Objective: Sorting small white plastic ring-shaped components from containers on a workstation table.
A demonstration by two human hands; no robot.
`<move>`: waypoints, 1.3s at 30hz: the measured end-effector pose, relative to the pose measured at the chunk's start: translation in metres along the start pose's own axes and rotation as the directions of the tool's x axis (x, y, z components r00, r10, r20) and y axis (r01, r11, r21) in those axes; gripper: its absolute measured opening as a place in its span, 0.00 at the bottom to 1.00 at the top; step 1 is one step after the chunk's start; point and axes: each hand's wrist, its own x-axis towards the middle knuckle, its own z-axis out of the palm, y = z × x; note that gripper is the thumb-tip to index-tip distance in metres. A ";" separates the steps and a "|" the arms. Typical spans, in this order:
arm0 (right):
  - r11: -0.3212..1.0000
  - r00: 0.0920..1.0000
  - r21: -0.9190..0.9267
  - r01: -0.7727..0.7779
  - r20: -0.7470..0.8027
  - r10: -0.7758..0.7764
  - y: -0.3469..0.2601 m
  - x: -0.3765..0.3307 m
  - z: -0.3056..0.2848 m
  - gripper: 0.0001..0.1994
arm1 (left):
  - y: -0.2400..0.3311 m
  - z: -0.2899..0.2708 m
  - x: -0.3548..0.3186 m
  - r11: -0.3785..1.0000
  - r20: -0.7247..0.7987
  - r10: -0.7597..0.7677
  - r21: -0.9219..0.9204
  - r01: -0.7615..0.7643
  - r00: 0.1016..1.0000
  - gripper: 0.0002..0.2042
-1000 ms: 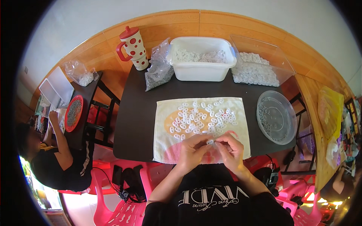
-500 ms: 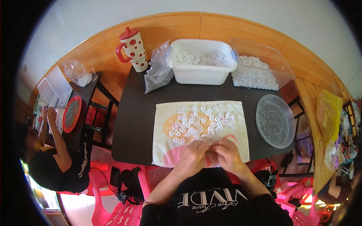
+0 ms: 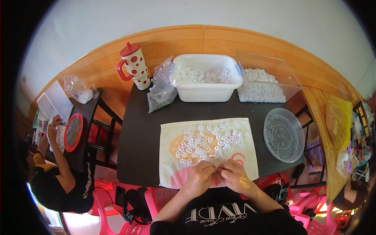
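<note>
- The left hand [image 3: 201, 178] and right hand [image 3: 235, 176] are held close together over the near edge of the towel [image 3: 165, 150]. The fingers of each are curled with their tips pressed together; what is clamped between them is covered and cannot be told.
- The white pieces [image 3: 190, 150] are scattered loosely over the middle and far part of the towel, just beyond the hands. They are small and oval, and on many of them two dark marks are seen.
- Work at the fingertips seems to be under way rather than completed, as the hands are kept together and nothing is being set down.
- Whether the scattered pieces are finished or waiting cannot be told. They are not sorted into separate groups.
- At the far side of the table [image 3: 137, 152], the white tub [image 3: 205, 94] is partly filled with pale parts, and the clear box [image 3: 270, 93] to its right is filled with white parts. Plenty of stock or output is therefore left there; which one cannot be judged.
- Grey bits are held in the bag [image 3: 160, 98] at far left and along the left side of the round tub [image 3: 291, 143] at right; neither is being touched.
</note>
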 end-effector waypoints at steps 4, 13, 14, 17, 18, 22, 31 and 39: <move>0.999 1.000 0.032 -0.001 -0.007 0.001 0.002 0.001 0.001 0.08 | -0.001 0.001 0.002 0.999 0.020 0.032 0.020 -0.033 0.999 0.12; 0.999 0.999 0.048 -0.014 0.039 0.012 0.003 0.003 0.000 0.07 | 0.002 -0.001 0.005 0.994 0.052 0.072 0.079 -0.076 0.996 0.13; 0.999 0.999 0.034 0.003 0.047 -0.005 0.004 0.002 0.001 0.07 | 0.004 0.000 0.004 0.994 0.055 0.070 0.078 -0.074 0.996 0.13; 0.999 0.998 0.047 0.007 0.058 -0.010 0.005 0.002 0.003 0.07 | 0.004 0.000 0.003 0.979 0.094 0.072 0.185 -0.089 0.993 0.12; 0.997 0.998 0.071 -0.005 0.061 0.001 0.006 0.003 0.003 0.08 | 0.000 -0.002 0.005 0.988 0.080 0.073 0.127 -0.083 0.994 0.12; 0.993 0.999 0.108 -0.036 -0.020 0.038 0.009 0.003 0.002 0.09 | 0.005 -0.005 0.003 0.997 0.003 -0.079 -0.007 0.079 0.997 0.13; 0.960 0.898 -0.230 -0.162 -0.438 0.047 0.036 0.096 -0.138 0.04 | 0.004 -0.006 -0.008 0.998 -0.043 -0.058 -0.025 0.057 0.997 0.12; 0.946 0.930 0.012 -0.323 -0.180 0.320 0.061 0.102 -0.110 0.03 | -0.002 -0.003 -0.008 1.000 -0.055 -0.005 -0.025 0.004 0.998 0.08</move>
